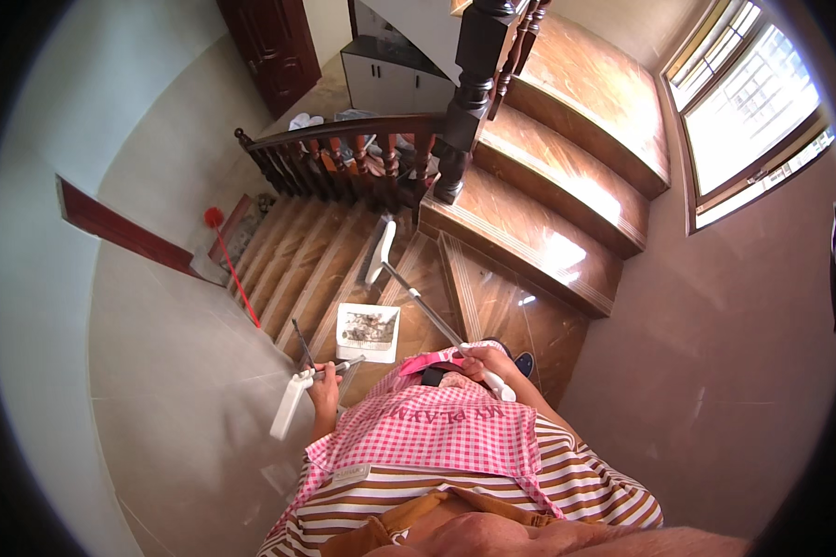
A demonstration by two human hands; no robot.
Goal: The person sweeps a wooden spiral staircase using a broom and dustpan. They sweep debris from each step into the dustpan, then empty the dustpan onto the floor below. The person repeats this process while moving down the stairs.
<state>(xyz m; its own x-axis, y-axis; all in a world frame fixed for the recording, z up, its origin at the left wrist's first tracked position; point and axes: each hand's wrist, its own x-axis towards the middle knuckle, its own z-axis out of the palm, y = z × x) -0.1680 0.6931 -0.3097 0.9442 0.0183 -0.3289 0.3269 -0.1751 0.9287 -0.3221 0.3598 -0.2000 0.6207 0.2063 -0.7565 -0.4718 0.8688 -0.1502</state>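
Observation:
My left hand [326,387] is closed around the handle of a white long-handled dustpan [368,354] and also holds a thin dark stick [302,342]. Grey debris lies in the pan, which hangs over the brown stair treads. My right hand [484,363] grips the grey pole of a white-headed broom [383,252] near its white handle end. The broom's head, with dark bristles, is beyond the dustpan, beside the foot of the railing, apart from the pan.
Polished brown stairs [306,264] descend at the left; steps [536,244] rise at the right. A dark wooden railing [348,129] and newel post [470,104] stand ahead. A red long-handled round brush [235,273] leans by the left wall. A window [749,104] is at the upper right.

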